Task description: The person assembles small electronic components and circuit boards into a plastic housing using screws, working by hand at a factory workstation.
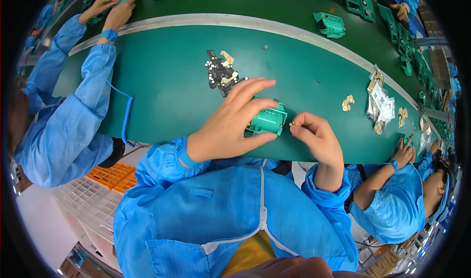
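A green plastic housing (269,120) lies on the bench in front of me, its ribbed hollow facing up. Over its left part spreads my left hand (230,118), fingers stretched and apart, the thumb by the near edge; whether it touches the housing I cannot tell. Just right of the housing, my right hand (319,136) pinches a small pale piece (292,124) between thumb and fingertip; its exact kind is too small to make out. Beyond my left hand sits a pile of small black parts with white ends (221,74), partly hidden by my fingers, with tan tape scraps (227,58) among them.
Plastic bags (380,101) and crumpled tan scraps (348,103) lie to the right. A pale rail (206,19) divides my green bench (162,57) from a far strip carrying more green housings (329,25). Co-workers sit on both sides. An orange crate (115,176) stands below left.
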A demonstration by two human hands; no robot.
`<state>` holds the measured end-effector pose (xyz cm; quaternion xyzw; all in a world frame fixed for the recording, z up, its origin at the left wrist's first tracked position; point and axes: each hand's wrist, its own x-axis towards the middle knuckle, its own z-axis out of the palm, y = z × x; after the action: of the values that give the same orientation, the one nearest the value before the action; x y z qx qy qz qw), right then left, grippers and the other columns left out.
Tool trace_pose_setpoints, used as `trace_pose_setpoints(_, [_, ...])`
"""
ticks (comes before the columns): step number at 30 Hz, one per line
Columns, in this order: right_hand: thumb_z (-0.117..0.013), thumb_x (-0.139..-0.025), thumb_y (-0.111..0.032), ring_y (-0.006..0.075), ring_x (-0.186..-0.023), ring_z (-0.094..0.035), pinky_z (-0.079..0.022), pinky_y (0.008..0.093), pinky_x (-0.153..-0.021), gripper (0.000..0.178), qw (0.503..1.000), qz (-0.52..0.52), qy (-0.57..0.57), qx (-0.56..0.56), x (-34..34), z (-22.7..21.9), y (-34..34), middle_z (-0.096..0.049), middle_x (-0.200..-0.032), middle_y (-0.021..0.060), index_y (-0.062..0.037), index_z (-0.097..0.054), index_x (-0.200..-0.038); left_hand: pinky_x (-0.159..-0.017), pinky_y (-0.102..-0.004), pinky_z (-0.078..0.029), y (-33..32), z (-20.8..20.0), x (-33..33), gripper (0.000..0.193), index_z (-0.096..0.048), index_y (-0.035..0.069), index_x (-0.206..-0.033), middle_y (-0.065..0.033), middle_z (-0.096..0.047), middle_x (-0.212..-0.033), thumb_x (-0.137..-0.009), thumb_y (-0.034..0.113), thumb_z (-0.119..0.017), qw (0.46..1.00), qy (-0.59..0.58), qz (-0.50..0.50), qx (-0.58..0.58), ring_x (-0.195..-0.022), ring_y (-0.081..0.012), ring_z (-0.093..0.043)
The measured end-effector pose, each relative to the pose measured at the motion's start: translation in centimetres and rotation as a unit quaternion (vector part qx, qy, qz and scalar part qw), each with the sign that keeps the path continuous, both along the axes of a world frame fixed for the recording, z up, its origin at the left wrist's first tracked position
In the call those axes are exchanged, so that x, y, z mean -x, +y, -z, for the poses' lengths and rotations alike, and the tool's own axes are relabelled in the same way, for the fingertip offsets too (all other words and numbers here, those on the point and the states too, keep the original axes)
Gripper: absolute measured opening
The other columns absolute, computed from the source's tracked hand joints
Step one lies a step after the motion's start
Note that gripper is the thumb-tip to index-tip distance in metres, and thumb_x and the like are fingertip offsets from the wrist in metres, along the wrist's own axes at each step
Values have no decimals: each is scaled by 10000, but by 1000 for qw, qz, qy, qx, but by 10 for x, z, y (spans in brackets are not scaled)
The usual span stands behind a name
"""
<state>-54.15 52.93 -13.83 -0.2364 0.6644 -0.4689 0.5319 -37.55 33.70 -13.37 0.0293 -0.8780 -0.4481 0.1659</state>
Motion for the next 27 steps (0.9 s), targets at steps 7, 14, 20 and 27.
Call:
trace_pose_setpoints(7, [-673, -833, -56, 270, -742, -544, -421, 364, -659, 124, 962, -46, 252, 94, -12, -14, -19, -570, -751, 104, -7, -561, -810, -1118, -562, -298, 10, 1, 18, 198, -673, 95, -975, -137, -512, -1402, -808, 150, -763, 1000, -8, 0, 20, -1347, -374, -416])
trace_pose_setpoints(14, [-693, -826, -54, 266, -756, -547, -416, 376, -651, 134, 953, -58, 280, 99, -15, -19, -12, -588, -792, 81, -19, -566, -803, -1134, -608, -225, 13, -5, 22, 127, -650, 100, -903, -118, -525, -1385, -822, 134, -741, 999, -42, -4, 22, -1352, -369, -416])
trace_pose_setpoints(20, [-779, -787, -75, 230, -831, -582, -466, 335, -735, 185, 950, 65, 301, 51, -18, -23, -15, -609, -841, 88, -8, -646, -897, -1127, -575, -240, 20, -1, 21, 98, -641, 82, -889, -131, -540, -1332, -845, 114, -723, 999, -26, -46, -1, -1329, -376, -424])
trace_pose_setpoints(27, [-734, -832, 20, 135, -875, -567, -448, 272, -782, 120, 976, 108, 95, 161, -21, -9, -14, -604, -901, 47, 10, -662, -928, -1099, -532, -299, 21, 5, 19, 153, -660, 71, -956, -137, -560, -1296, -829, 96, -741, 997, 5, -61, -40, -1280, -369, -458])
